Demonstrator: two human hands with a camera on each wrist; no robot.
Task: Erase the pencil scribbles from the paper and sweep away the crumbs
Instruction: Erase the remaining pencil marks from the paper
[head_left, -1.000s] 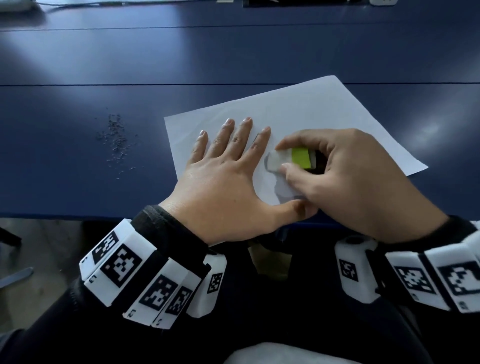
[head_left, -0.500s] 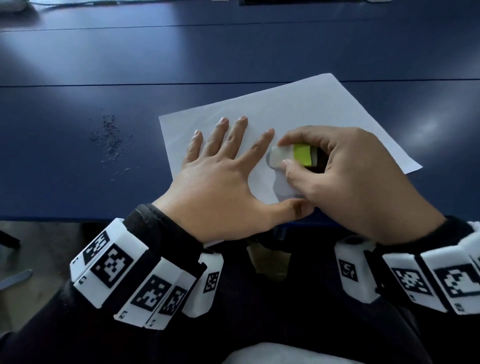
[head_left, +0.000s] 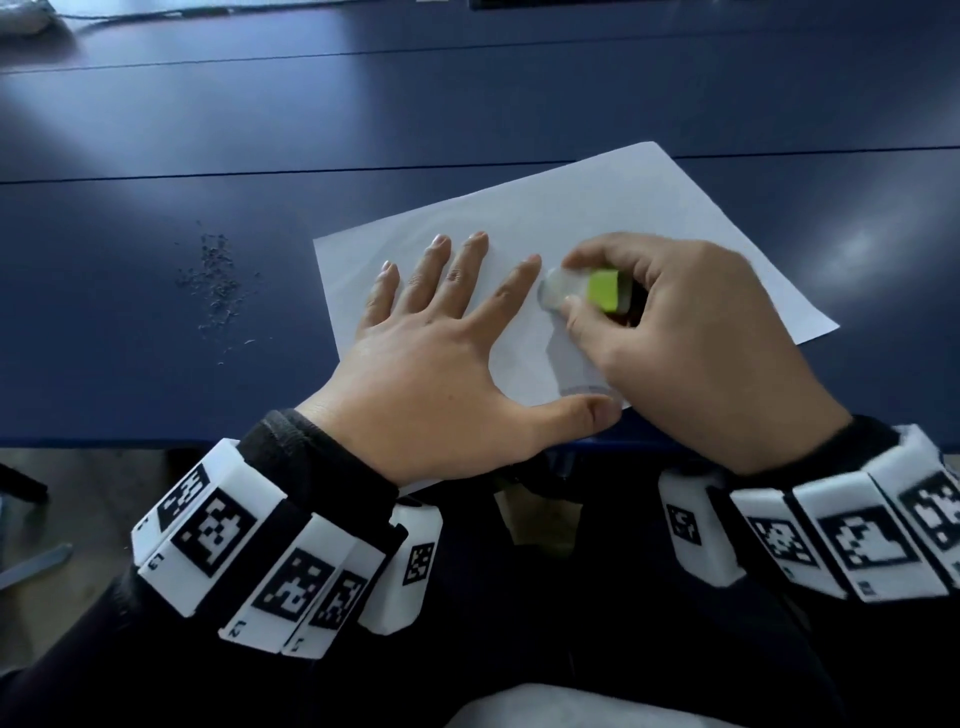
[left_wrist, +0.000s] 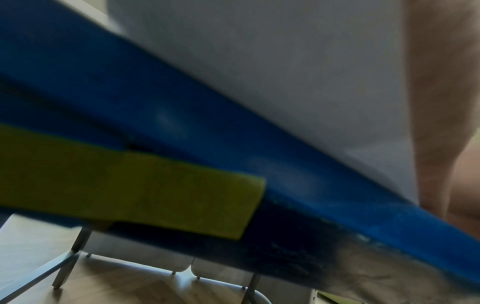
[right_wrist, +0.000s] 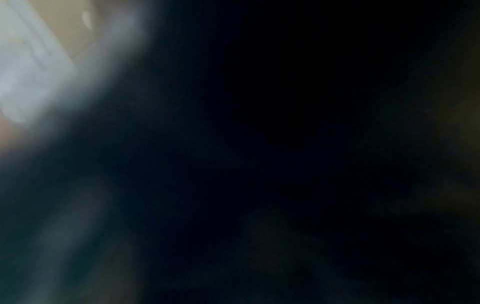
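Observation:
A white sheet of paper (head_left: 613, 218) lies tilted near the front edge of the dark blue table (head_left: 156, 291). My left hand (head_left: 447, 332) lies flat on the paper with fingers spread, pressing it down. My right hand (head_left: 670, 332) pinches a white eraser with a yellow-green sleeve (head_left: 582, 288), its white tip on the paper just right of my left forefinger. A faint grey mark (head_left: 582, 387) shows on the paper near my left thumb. The left wrist view shows the paper's underside (left_wrist: 272, 72) overhanging the table edge (left_wrist: 182, 131). The right wrist view is dark and blurred.
A patch of dark eraser crumbs (head_left: 218, 280) lies on the table left of the paper. The table's front edge (head_left: 156, 441) runs just under my wrists, with floor below. A cable (head_left: 156, 13) lies at the far back left.
The eraser and my right hand have slid slightly away from me across the paper. My left hand stays flat in about the same place.

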